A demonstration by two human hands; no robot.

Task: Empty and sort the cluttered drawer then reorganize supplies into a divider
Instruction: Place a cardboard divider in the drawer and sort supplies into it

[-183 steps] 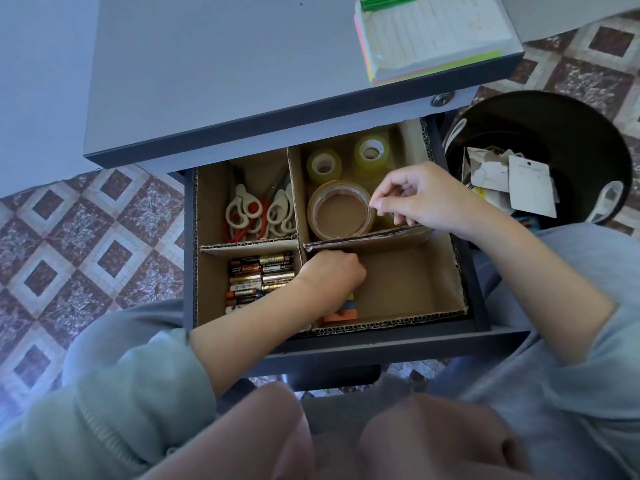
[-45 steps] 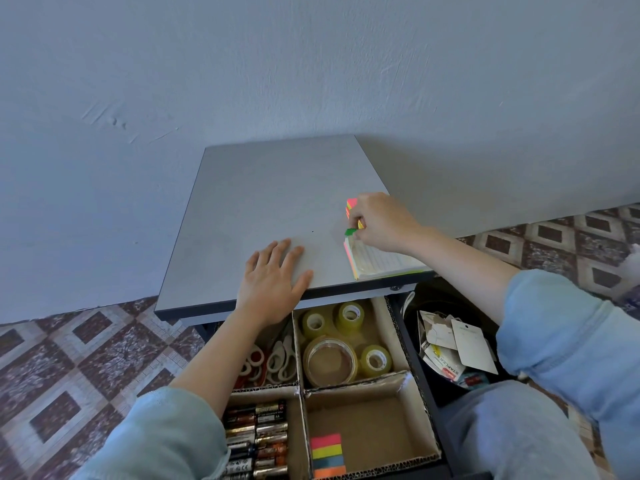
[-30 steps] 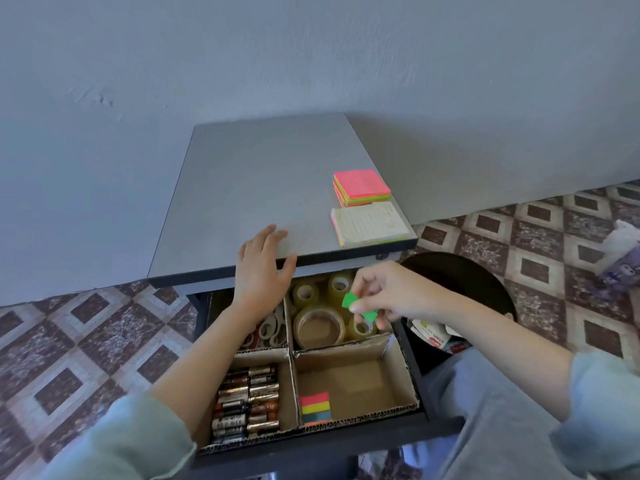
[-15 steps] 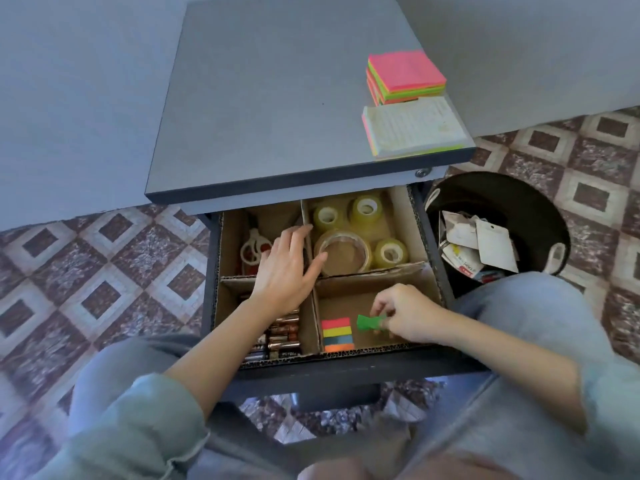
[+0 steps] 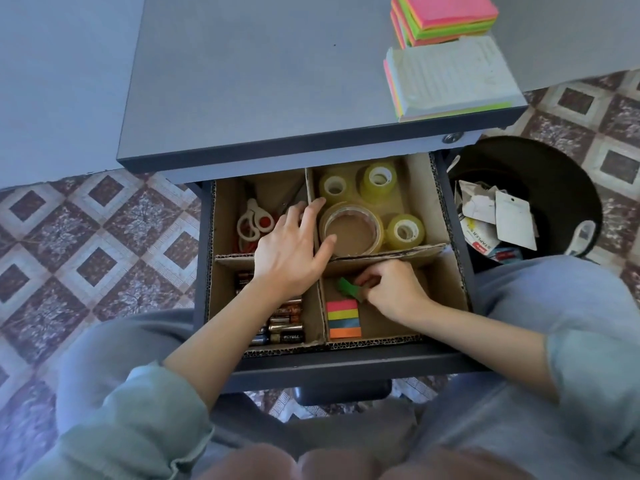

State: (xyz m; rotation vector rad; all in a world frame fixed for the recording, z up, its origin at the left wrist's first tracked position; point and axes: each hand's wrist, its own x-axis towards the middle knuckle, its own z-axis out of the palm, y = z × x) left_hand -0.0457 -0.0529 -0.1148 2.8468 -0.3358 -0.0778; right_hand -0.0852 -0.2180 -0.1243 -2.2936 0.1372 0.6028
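Head view, looking down into an open drawer (image 5: 346, 358) under a grey table (image 5: 259, 71). A cardboard divider (image 5: 450, 285) splits the drawer into four compartments.

Far left compartment – scissors (image 5: 254, 221) with white handles. Far right compartment – a large tape roll (image 5: 351, 230) lying flat, with three small yellowish tape rolls (image 5: 377, 178) around it. Near left compartment: batteries (image 5: 285, 323) laid in a row, partly hidden by the forearm. Near right compartment: a striped pad of sticky flags (image 5: 343, 318) lies flat in the near left corner, against the middle wall.

The left hand (image 5: 294, 251) lies over the crossing of the divider walls, its fingers spread and fairly straight. The fingertips reach the far compartments and the thumb rests by the large tape roll; it grips nothing.

The right hand (image 5: 394, 289) is inside the near right compartment, fingers curled, pinching a small green pad (image 5: 348, 287). The green pad sits tilted just beyond the striped pad of sticky flags, close to it; whether the two touch cannot be told. The two hands are near each other but apart.

On the table, at its right front corner, a lined notepad (image 5: 446, 74) lies flat; a neon sticky-note stack (image 5: 446, 15) sits just behind it. To the right of the drawer, on the patterned tile floor (image 5: 104, 237), stands a black bin (image 5: 540, 161) holding paper scraps (image 5: 498, 216).
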